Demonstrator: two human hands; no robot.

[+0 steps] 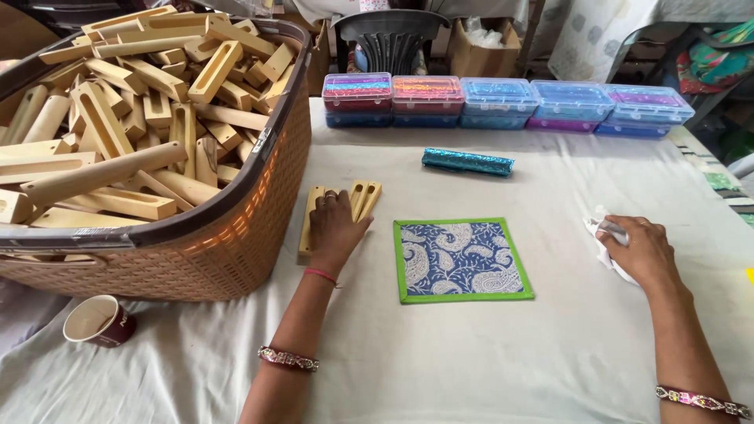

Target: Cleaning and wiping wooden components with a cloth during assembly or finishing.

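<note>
A pale cloth covers the table (471,353). At its left edge a woven basket (236,235), partly cut off, brims with slotted wooden pieces (118,118). The left hand (334,228) lies flat, fingers spread, hiding part of a few wooden pieces (363,198). Right of them lies a green-bordered paisley mat (459,259). Near the right edge, the right hand (640,251) loosely grips a crumpled white cloth (601,232), mostly hidden.

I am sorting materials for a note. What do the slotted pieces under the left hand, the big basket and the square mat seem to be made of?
Slotted pieces: pale, unfinished-looking wood, matte, with faint grain.
Basket: probably moulded plastic, tan, in a woven-look lattice with a dark rim.
Square mat: likely printed cloth, blue and white paisley with a green border, matte.
The left hand lies on the pieces.
</note>
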